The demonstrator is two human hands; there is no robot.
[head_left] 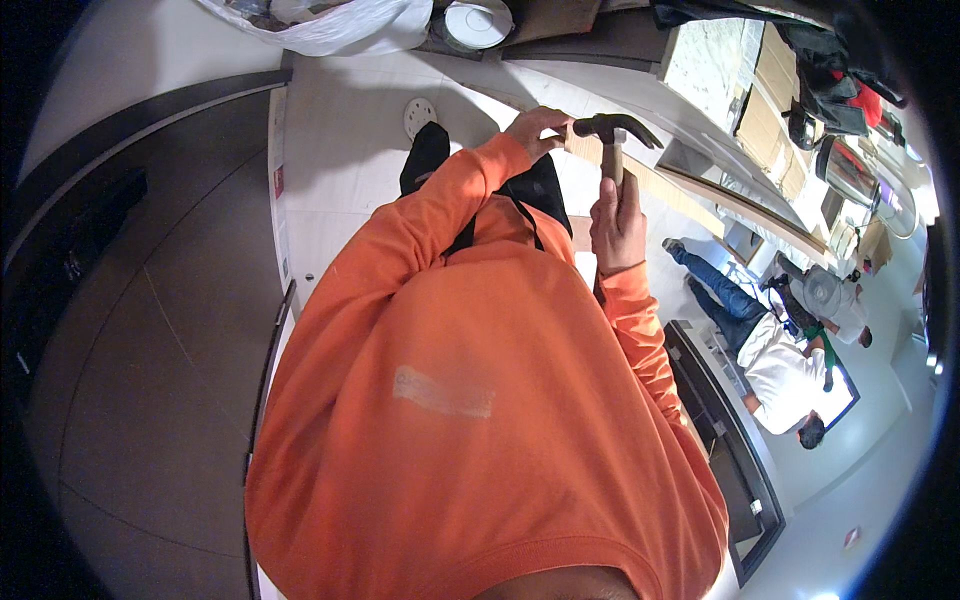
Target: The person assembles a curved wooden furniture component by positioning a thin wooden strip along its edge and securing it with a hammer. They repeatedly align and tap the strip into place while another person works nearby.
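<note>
My right hand (620, 228) is wrapped round the wooden handle of a claw hammer (613, 160), held upright with its dark head at the top. The claw points to the right, and the striking face is turned toward my left hand (538, 134). The left fingers are curled into a pinch close to the hammer's face, at the end of a pale wooden board (650, 185). Whatever sits between those fingertips is too small to make out. The board runs from there away to the right, partly behind the hammer.
A dark panel (150, 300) fills the left side. Beyond my hands are a white plastic bag (350, 28) and a round white lid (478, 24). At right, a cluttered worktop (770, 100) holds cardboard and dark items. Two people (775, 350) stand farther right.
</note>
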